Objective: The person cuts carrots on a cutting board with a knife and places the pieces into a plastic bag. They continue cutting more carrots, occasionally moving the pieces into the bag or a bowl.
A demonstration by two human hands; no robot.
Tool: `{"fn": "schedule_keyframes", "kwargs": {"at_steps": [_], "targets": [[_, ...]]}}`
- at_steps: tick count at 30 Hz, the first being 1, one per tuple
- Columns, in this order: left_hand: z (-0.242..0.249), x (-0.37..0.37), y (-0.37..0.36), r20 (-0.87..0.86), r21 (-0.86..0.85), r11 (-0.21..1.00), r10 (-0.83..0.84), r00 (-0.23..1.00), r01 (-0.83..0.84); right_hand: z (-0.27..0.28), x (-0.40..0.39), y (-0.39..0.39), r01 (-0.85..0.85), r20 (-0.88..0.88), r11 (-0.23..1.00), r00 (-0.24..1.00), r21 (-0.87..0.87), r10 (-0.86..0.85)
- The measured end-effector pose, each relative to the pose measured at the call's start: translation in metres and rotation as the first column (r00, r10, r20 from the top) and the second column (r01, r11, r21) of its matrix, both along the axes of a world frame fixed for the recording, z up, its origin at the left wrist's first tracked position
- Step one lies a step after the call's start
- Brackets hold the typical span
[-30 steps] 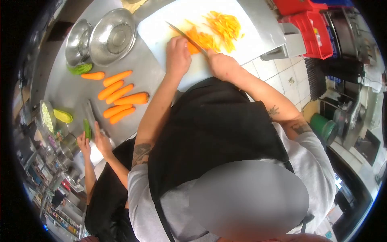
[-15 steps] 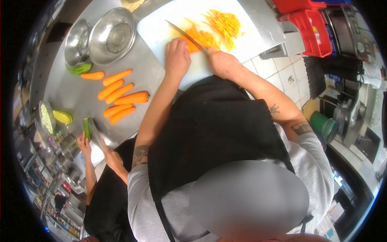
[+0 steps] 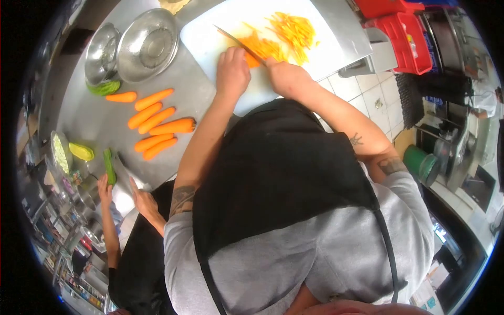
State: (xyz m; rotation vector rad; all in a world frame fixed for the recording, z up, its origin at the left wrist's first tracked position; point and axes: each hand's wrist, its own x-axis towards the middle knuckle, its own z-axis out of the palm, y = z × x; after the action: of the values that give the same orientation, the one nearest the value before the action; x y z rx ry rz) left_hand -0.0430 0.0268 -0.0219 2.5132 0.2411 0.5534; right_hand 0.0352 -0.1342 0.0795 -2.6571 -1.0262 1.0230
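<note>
My right hand (image 3: 289,80) grips the handle of a long kitchen knife (image 3: 234,40), its blade slanting up and left across the white cutting board (image 3: 200,32). My left hand (image 3: 233,72), fingers bent together, presses on an orange carrot piece (image 3: 252,61) just under the blade. Most of that piece is hidden by the fingers and knife. Beyond the blade lie thin carrot strips (image 3: 294,35), with more cut carrot close to the knife.
Several whole carrots (image 3: 167,127) lie left of the board on the steel table (image 3: 197,102). Behind them stand a metal bowl (image 3: 137,60) and a smaller one (image 3: 100,55). At lower left, a co-worker's hands hold a green vegetable (image 3: 109,169) and a knife. Red crates (image 3: 407,44) stand at right.
My hands and the knife have shifted only slightly, staying over the carrot. The co-worker's green vegetable has moved a little, showing more of its length.
</note>
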Motion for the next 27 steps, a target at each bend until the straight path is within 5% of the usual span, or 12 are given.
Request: {"fn": "schedule_keyframes", "kwargs": {"at_steps": [2, 8, 14, 20, 23, 27], "targets": [[-0.002, 0.001, 0.000, 0.006, -0.007, 1.000, 0.011, 1.000, -0.011, 0.037, -0.001, 0.005, -0.033, -0.029, 0.997, 0.999, -0.076, 0.031], [-0.001, 0.000, -0.001, 0.039, -0.020, 1.000, 0.009, 0.999, -0.008, -0.020, -0.016, -0.013, 0.074, 0.038, 0.991, 0.996, 0.108, -0.078], [-0.004, 0.000, 0.002, 0.008, -0.034, 0.999, 0.009, 1.000, -0.009, 0.031, -0.013, -0.003, -0.012, -0.011, 1.000, 1.000, -0.018, 0.012], [-0.001, -0.002, 0.004, 0.049, -0.047, 0.999, -0.024, 0.998, 0.026, -0.009, -0.012, -0.002, 0.025, 0.032, 0.996, 0.999, 0.081, -0.028], [-0.005, -0.003, 0.005, 0.033, -0.043, 0.999, -0.022, 0.999, 0.023, 0.030, -0.008, 0.007, -0.038, -0.043, 0.997, 0.998, -0.062, 0.035], [-0.006, -0.005, 0.004, 0.018, -0.052, 0.998, -0.019, 1.000, 0.020, -0.015, -0.025, -0.006, 0.069, 0.041, 0.998, 0.997, 0.014, -0.069]]}}
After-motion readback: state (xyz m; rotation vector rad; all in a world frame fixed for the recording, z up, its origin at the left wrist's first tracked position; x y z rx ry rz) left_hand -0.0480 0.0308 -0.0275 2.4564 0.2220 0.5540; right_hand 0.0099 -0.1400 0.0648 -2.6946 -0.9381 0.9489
